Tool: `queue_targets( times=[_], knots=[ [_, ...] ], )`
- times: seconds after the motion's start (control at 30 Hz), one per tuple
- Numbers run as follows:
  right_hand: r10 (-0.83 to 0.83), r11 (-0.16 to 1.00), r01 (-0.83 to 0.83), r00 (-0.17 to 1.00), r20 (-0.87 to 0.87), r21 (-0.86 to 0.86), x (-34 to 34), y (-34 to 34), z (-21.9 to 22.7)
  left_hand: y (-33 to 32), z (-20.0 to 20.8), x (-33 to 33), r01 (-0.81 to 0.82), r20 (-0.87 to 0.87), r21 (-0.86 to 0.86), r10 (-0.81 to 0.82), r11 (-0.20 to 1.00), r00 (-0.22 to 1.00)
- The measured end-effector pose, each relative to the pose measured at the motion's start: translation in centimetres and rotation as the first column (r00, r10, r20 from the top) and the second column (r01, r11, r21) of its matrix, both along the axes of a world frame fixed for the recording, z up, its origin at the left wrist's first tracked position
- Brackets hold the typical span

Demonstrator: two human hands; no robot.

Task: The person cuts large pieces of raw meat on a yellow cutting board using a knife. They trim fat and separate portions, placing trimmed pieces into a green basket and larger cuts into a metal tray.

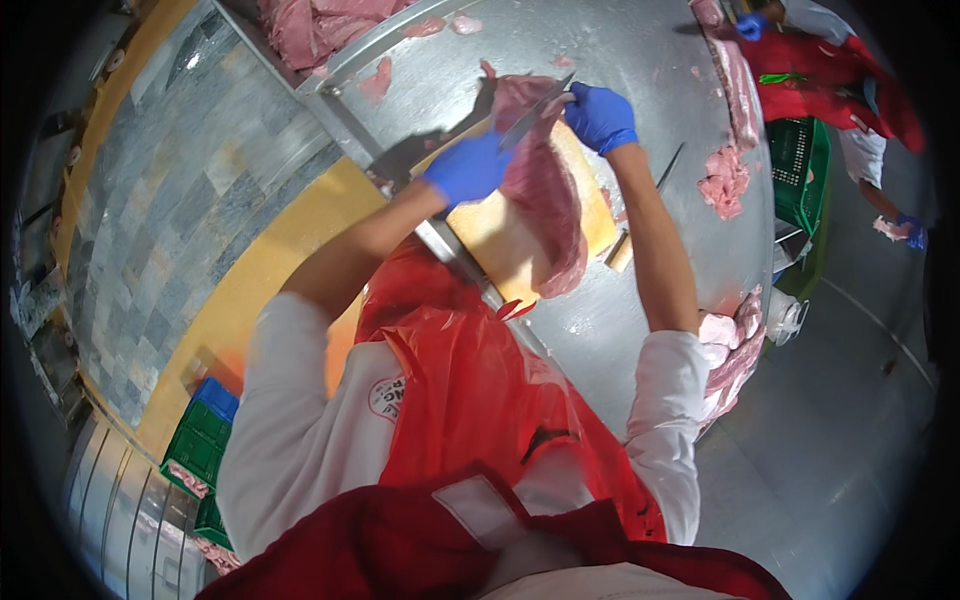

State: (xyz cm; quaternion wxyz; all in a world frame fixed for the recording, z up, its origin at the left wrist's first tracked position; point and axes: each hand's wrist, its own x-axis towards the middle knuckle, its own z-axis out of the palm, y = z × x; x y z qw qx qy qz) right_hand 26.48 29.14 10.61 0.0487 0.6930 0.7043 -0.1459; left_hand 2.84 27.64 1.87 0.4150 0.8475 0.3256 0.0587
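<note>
A long slab of pink raw meat (545, 185) lies lengthwise over a yellowish cutting board (485, 235) on a steel table. My left hand (468, 170), in a blue glove, is closed around a knife, whose handle it hides. The knife's blade (530, 118) slants up and to the right across the meat's far part. My right hand (602, 118), also gloved in blue, pinches the meat's far right edge close to the blade tip. Beside the board, to the right, rests a second knife (621, 252) with a pale handle.
Meat is heaped at the far left (325, 30); scraps (724, 183) and more cuts (735, 345) lie along the table's right side. Green crates stand at right (800, 175) and lower left (197, 445). A co-worker in a red apron (820, 85) is at the far right.
</note>
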Motion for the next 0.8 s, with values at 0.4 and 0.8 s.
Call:
queue_targets(
  times=[0.4,0.8],
  knots=[
    [0.008,0.995,-0.007,1.000,-0.013,0.095,-0.6,0.3,1.2,-1.1,0.5,4.7,-0.092,0.023,-0.128,0.096,0.988,0.995],
    [-0.061,0.957,0.094,0.990,-0.124,0.276,-1.1,1.3,3.5,-4.6,1.7,2.5,-0.121,-0.044,-0.130,0.117,0.984,0.992]
  ],
)
